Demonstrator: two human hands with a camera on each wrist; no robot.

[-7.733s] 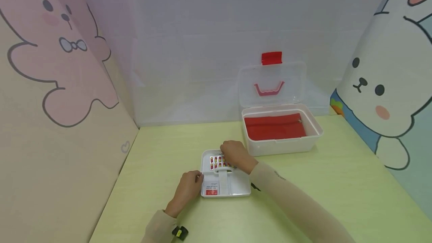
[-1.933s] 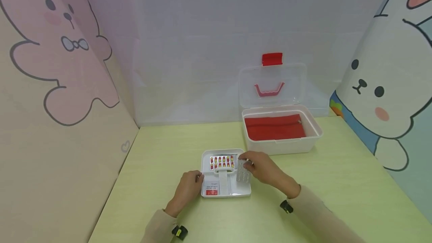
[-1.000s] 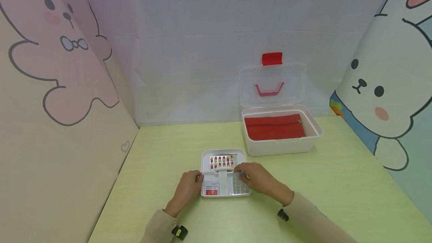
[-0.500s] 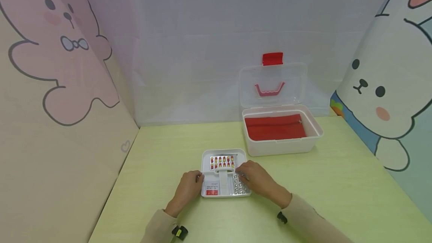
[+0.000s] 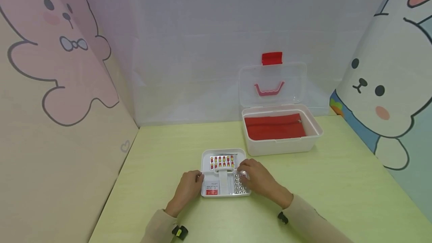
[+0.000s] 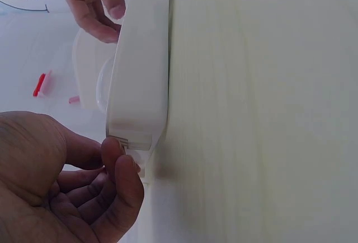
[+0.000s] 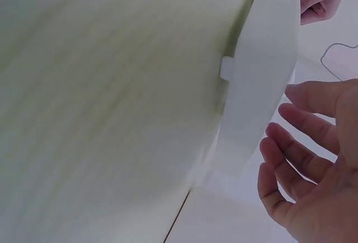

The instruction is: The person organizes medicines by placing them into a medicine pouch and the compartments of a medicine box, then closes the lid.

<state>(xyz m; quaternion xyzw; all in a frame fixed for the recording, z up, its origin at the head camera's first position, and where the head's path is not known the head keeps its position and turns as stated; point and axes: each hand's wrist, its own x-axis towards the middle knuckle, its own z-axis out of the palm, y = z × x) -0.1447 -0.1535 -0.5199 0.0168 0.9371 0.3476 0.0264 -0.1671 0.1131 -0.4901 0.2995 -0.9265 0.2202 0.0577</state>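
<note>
A small white hinged case lies unfolded on the table. My left hand pinches its left edge near the hinge; in the left wrist view the thumb and forefinger meet at that corner. My right hand is over the near right compartment, thumb and fingers at the upper end of a silver blister pack lying there; their tips are partly hidden. The right wrist view shows loosely bent fingers behind the case wall. A red-and-yellow capsule blister pack lies in the far half.
Behind to the right stands an open white box with a red zip pouch inside and a clear lid raised. The case also holds a red-and-white packet, a white strap and a thin metal tool.
My right hand has left the case's far half, brought the silver blister pack over the right side and lowered it into the near right compartment. My left hand has stayed at the left edge.
</note>
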